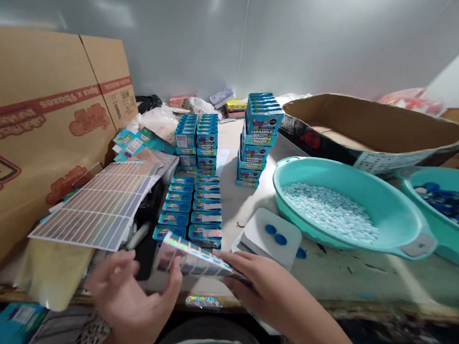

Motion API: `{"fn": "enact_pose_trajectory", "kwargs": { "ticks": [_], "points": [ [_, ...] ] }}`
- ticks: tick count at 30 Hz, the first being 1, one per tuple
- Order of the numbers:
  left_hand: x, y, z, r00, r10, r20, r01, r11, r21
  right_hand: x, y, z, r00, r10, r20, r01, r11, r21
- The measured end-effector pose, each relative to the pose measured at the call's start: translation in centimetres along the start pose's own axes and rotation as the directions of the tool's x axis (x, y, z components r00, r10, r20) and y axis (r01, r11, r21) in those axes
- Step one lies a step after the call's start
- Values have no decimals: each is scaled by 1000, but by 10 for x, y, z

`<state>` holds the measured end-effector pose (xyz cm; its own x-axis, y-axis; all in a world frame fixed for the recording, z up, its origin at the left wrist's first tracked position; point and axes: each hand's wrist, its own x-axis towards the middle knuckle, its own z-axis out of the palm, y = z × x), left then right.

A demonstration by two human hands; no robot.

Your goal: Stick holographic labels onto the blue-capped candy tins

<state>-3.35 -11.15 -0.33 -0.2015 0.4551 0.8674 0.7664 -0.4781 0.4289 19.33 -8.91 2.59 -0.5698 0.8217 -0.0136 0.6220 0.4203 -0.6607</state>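
Note:
My right hand [255, 282] grips the right end of a curled, shiny sheet of holographic stickers [196, 261] above the table's front edge. To its left is my left hand [132, 298], slightly blurred, with thumb and fingers apart. Its thumb tip is at the sheet's left part; I cannot tell if they touch. Just beyond the sheet lie two rows of small blue candy boxes [177, 205], with strips across the tops of the right row. A holographic sticker strip [203, 301] is on the table edge below the sheet.
More blue boxes stand stacked [257, 137] behind. At right are a turquoise tub [314, 172] of pale candies, another tub [456, 183] with blue lids, and a white container [277, 225] bearing blue discs. Left are a sticker sheet [96, 208] and a large cardboard box [35, 121].

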Motion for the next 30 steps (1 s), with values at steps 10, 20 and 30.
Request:
{"fn": "enact_pose_trajectory", "kwargs": {
  "ticks": [10, 20, 30],
  "points": [
    [25, 2, -6, 254, 93, 963, -215, 976, -38, 14, -24, -10, 983, 14, 185, 38, 961, -274],
    [36, -32, -36, 498, 84, 863, -197, 980, 19, -15, 21, -19, 993, -113, -46, 113, 994, 8],
    [24, -65, -18, 812, -103, 574, -15, 980, 197, -25, 32, -24, 969, 144, -198, -110, 979, 172]
  ]
}}
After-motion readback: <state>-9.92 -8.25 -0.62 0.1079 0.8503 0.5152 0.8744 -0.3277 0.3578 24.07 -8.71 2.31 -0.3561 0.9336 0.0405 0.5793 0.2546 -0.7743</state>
